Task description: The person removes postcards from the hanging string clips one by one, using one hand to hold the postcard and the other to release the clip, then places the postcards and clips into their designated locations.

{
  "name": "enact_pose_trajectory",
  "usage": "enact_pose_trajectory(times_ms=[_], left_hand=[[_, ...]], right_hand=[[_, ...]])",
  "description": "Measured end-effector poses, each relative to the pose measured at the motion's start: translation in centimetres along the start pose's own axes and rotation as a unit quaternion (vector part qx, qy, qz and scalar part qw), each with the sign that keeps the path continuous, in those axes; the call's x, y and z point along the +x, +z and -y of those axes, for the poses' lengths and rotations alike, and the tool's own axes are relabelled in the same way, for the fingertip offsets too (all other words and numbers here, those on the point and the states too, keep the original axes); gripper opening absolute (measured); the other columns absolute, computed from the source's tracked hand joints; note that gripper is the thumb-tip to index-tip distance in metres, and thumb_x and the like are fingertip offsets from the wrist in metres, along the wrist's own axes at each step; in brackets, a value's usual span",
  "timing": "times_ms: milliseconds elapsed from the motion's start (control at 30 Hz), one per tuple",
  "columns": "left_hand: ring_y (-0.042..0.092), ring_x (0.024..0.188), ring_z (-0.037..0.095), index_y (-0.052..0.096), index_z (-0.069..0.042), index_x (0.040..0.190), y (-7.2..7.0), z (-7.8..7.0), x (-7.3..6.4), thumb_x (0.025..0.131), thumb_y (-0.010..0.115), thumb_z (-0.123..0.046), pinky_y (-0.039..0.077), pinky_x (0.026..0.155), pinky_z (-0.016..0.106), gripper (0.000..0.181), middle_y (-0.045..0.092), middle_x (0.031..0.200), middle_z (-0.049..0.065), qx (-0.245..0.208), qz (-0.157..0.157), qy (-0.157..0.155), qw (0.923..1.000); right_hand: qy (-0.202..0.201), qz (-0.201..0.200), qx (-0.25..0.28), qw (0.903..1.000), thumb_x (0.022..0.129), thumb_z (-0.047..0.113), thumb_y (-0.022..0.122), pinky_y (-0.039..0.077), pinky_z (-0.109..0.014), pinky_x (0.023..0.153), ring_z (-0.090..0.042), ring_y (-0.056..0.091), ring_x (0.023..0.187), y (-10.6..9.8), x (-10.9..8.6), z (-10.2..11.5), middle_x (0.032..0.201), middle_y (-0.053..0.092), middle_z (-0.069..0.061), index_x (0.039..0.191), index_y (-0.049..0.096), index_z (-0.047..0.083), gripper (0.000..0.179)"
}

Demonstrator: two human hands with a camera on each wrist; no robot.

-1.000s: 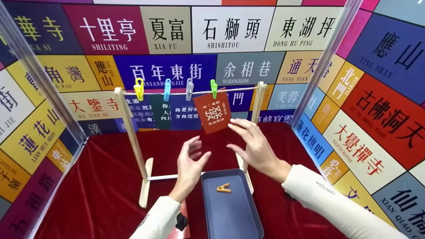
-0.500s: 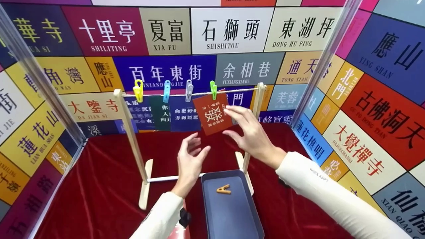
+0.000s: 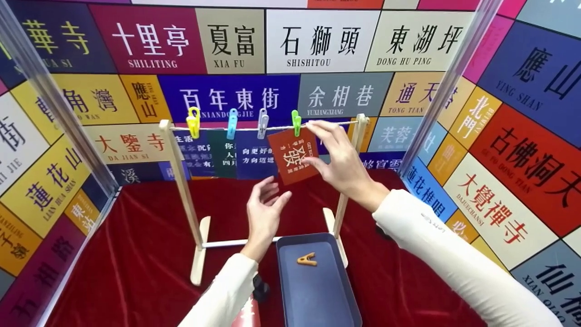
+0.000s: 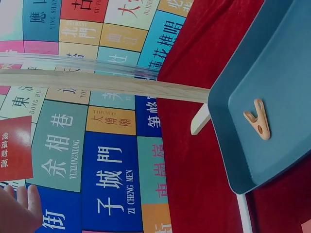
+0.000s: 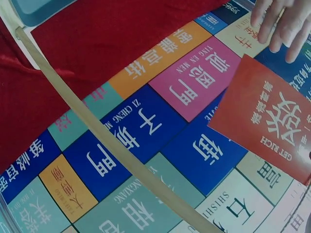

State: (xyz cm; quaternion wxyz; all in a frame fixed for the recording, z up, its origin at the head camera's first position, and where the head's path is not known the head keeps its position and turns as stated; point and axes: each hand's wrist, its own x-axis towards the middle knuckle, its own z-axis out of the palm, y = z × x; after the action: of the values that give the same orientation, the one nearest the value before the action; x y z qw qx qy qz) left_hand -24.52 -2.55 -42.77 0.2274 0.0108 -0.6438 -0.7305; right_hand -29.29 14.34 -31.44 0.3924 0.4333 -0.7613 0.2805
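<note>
A red card (image 3: pixel 291 156) with gold characters hangs tilted from a rope (image 3: pixel 277 128), under a green clothespin (image 3: pixel 296 123). My right hand (image 3: pixel 348 165) is at the card's upper right, fingertips near its top corner by the rope and thumb in front of its face; I see no firm pinch. Below the card, my left hand (image 3: pixel 265 213) is held up with loosely bent fingers and nothing in them. The right wrist view shows the card (image 5: pixel 272 119) large, with the left-hand fingers (image 5: pixel 267 26) beside it. An orange clothespin (image 4: pixel 259 120) lies in the blue-grey tray (image 3: pixel 313 295).
A wooden frame (image 3: pixel 184 190) carries the rope. Yellow (image 3: pixel 194 122), blue (image 3: pixel 232 123) and grey (image 3: pixel 262 123) clothespins sit on it to the left, above dark printed cards (image 3: pixel 254 159). Dark red cloth (image 3: pixel 131 254) covers the table, and patterned panels surround it.
My right hand has risen from the card's right edge to its top corner at the rope, and its thumb now overlaps the card face. The left hand has stayed almost in place.
</note>
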Motion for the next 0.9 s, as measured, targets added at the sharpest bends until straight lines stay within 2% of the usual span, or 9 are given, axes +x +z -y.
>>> enact_pose_trajectory(times_ms=[133, 267, 467, 567, 900], left_hand=[[0.067, 0.11, 0.031, 0.062, 0.001, 0.127, 0.3, 0.0, 0.2, 0.082, 0.079, 0.0, 0.06, 0.095, 0.034, 0.048, 0.067, 0.118, 0.024, -0.011, -0.003, -0.011, 0.9999], [0.067, 0.11, 0.033, 0.063, 0.002, 0.126, 0.6, -0.1, 0.3, 0.082, 0.079, 0.001, 0.06, 0.096, 0.037, 0.046, 0.068, 0.118, 0.023, -0.02, -0.009, -0.027, 0.9994], [0.066, 0.112, 0.039, 0.064, 0.002, 0.125, 0.9, -0.4, 1.0, 0.083, 0.079, -0.001, 0.059, 0.098, 0.041, 0.044, 0.068, 0.117, 0.023, -0.005, -0.015, -0.025, 0.9996], [0.066, 0.111, 0.038, 0.064, 0.001, 0.124, 1.1, -0.5, 1.4, 0.083, 0.08, -0.003, 0.059, 0.098, 0.041, 0.044, 0.068, 0.117, 0.022, 0.002, -0.018, -0.026, 0.9995], [0.066, 0.113, 0.035, 0.066, -0.001, 0.123, 1.6, -0.5, 1.5, 0.083, 0.08, -0.004, 0.06, 0.095, 0.035, 0.043, 0.069, 0.12, 0.021, -0.014, -0.031, -0.054, 0.998]], right_hand=[[0.009, 0.007, 0.012, 0.9999, 0.079, 0.01, 0.083, 0.044, -0.031, 0.116, -0.032, 0.054, 0.127, 0.0, 0.7, -0.2, 0.135, 0.056, -0.021, 0.138, 0.052, -0.004, 0.068], [0.021, 0.023, 0.035, 0.9989, 0.081, 0.013, 0.082, 0.044, -0.031, 0.118, -0.032, 0.055, 0.128, 0.0, 1.7, -0.4, 0.135, 0.055, -0.021, 0.139, 0.051, -0.004, 0.067], [0.01, 0.057, 0.038, 0.9976, 0.082, 0.009, 0.079, 0.044, -0.03, 0.117, -0.031, 0.055, 0.128, -0.3, 3.3, -0.9, 0.134, 0.055, -0.022, 0.137, 0.052, -0.005, 0.063], [0.006, 0.07, 0.034, 0.997, 0.082, 0.008, 0.079, 0.044, -0.03, 0.117, -0.031, 0.056, 0.127, -0.4, 4.0, -1.1, 0.132, 0.056, -0.022, 0.135, 0.053, -0.007, 0.061], [0.068, 0.135, 0.016, 0.9885, 0.084, 0.016, 0.078, 0.046, -0.032, 0.115, -0.031, 0.058, 0.126, -1.1, 6.4, -1.4, 0.132, 0.062, -0.019, 0.135, 0.055, -0.005, 0.06]])
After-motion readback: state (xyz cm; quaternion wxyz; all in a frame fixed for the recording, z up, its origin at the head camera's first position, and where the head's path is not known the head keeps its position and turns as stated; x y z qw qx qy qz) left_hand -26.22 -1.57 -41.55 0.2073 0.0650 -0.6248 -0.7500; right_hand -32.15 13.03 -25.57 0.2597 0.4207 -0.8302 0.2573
